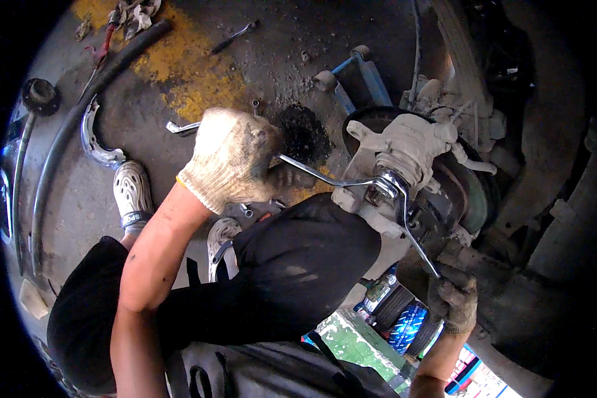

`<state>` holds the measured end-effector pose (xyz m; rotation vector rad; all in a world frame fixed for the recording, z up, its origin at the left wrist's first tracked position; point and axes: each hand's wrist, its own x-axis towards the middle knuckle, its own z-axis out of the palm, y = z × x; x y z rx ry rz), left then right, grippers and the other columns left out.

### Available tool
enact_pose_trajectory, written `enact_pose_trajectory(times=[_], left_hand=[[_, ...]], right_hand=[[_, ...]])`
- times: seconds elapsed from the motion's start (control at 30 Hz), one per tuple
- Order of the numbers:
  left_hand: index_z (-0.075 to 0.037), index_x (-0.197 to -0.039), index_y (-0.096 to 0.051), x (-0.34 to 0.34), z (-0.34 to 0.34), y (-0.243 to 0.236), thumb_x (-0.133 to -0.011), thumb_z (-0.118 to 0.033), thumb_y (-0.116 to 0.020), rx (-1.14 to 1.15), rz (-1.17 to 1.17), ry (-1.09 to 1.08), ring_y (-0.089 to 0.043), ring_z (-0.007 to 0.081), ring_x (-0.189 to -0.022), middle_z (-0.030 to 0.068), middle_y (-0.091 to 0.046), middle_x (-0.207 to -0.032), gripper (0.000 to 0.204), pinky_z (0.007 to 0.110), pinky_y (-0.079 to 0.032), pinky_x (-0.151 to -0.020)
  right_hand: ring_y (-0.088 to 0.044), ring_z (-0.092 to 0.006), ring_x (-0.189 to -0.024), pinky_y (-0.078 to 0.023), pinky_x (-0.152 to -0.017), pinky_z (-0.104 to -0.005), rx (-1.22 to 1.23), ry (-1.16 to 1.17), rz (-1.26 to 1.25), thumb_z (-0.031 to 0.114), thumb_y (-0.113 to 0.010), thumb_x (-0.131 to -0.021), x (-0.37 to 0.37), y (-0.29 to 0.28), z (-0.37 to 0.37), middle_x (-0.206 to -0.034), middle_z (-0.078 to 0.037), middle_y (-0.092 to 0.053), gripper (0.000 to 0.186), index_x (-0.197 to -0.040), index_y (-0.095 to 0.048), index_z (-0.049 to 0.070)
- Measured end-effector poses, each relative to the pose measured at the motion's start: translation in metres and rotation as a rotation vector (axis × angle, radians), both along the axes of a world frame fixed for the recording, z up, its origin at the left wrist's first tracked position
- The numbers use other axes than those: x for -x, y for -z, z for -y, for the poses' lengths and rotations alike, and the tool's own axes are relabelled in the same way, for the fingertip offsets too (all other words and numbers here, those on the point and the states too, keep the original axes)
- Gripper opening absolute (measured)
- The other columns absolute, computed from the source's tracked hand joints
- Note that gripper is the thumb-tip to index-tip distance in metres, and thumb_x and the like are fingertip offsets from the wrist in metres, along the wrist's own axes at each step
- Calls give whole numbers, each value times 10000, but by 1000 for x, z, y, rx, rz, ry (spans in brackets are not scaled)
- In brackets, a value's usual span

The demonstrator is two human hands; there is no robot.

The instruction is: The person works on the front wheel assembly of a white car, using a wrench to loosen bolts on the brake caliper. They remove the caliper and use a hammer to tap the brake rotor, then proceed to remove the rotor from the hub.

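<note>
My left hand (235,159), in a pale knitted work glove, is closed around a long chrome wrench (328,178). One end of this wrench reaches a bolt area on the dusty brake caliper (404,149); a metal end also shows beyond my fist. Lower right, my right hand (456,300), in a dirtier glove, is closed on the end of a second chrome wrench (414,240). Both wrench heads meet close together below the caliper's ribbed boot, and the fastener itself is hidden. Behind the caliper sits the round brake disc assembly (476,205).
A blue metal stand (359,78) is beyond the caliper. On the stained floor lie a dark-handled tool (234,38), a small socket (247,210), a black hose (113,69) and a curved chrome piece (94,136). Tyres (404,325) and a green painted surface (361,348) are below.
</note>
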<state>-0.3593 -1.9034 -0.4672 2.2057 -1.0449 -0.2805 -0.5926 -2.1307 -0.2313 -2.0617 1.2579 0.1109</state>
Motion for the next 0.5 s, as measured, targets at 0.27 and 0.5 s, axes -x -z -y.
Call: enact_pose_trajectory(times=[0.27,0.5], left_hand=[[-96,-588,-566,-2,0,-3,-487,-398,-654,-34,-111,22,-541,324,-556,114,-523,-551,330,399,-414,-491],[-103,-560,-542,-2,1,3,-485,-406,-661,23,-93,-9,-526,326,-527,111,-501,-517,334,403,-401,-475]], right_hand=[[-374,-84,-351,-236,-321,-207,-107,96,-53,169,-642,-646,-9,-3,-11,-545,-56,-499,462,-978,-535,-133],[-358,-86,-330,-228,-311,-205,-151,116,-15,169,-636,-670,-19,-1,-25,-517,-49,-475,438,-959,-532,-143]])
